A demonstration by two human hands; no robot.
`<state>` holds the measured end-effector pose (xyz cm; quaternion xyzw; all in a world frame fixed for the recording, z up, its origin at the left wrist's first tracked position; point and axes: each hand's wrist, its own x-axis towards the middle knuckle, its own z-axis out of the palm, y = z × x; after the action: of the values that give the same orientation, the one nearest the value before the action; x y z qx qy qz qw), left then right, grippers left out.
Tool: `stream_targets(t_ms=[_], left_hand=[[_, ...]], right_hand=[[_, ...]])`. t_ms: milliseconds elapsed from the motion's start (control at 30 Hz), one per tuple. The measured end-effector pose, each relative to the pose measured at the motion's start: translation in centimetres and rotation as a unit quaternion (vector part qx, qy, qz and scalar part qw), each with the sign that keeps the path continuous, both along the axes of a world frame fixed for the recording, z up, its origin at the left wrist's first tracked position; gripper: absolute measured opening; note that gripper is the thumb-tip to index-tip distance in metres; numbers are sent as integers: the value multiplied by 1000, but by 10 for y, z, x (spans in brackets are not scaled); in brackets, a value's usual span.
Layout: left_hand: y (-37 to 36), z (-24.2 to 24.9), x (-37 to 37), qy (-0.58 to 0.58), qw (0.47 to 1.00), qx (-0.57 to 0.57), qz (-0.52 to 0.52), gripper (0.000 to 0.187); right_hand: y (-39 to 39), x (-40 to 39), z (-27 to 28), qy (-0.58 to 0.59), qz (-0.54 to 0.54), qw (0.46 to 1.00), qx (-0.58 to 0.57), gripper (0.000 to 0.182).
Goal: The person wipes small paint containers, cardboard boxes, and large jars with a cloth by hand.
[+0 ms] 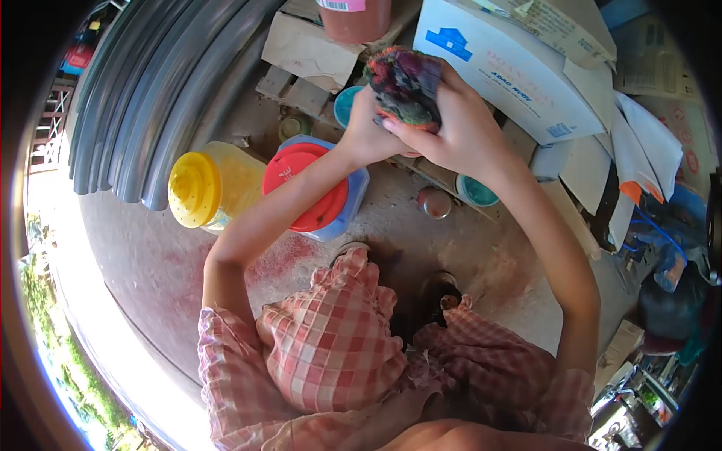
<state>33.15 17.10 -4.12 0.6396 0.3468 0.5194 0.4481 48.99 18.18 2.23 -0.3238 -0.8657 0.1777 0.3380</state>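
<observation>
Both of my hands are raised together in front of me, closed around a dark multicoloured lump (406, 83) with red, green and orange patches. Its exact kind does not show. My left hand (363, 131) grips its lower left side, and my right hand (462, 124) wraps its right side, thumb across the front. Below my left forearm stands a tub with a red lid (301, 199), and beside it a clear jar with a yellow lid (194, 189) lies tilted. One teal cup (346, 105) is partly hidden behind my left hand; another teal cup (476, 191) sits below my right wrist.
A small glass jar (435, 203) stands on the stained concrete floor (489, 263). Grey corrugated sheets (173, 83) rise at the left. A reddish-brown tub (355, 19) is at the top, near wooden slats (293, 90). A white cardboard box (519, 75) leans at right.
</observation>
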Motion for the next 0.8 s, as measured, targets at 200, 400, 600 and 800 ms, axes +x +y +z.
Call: stream_targets(t_ms=[200,400,600,800], left_hand=[[-3,17,9,118,992,6,48,68],[3,15,18,167,974,58,145,63],[-1,11,5,104,984,20,144,68],[-8,12,11,123,984,74,102,69]], right_hand=[[23,-13,-9,136,-47,987,-68,44],[60,12,-30,139,-213,967,27,38],[25,46,12,284,-65,910,-295,38],[0,2,-23,106,-89,989,-42,37]])
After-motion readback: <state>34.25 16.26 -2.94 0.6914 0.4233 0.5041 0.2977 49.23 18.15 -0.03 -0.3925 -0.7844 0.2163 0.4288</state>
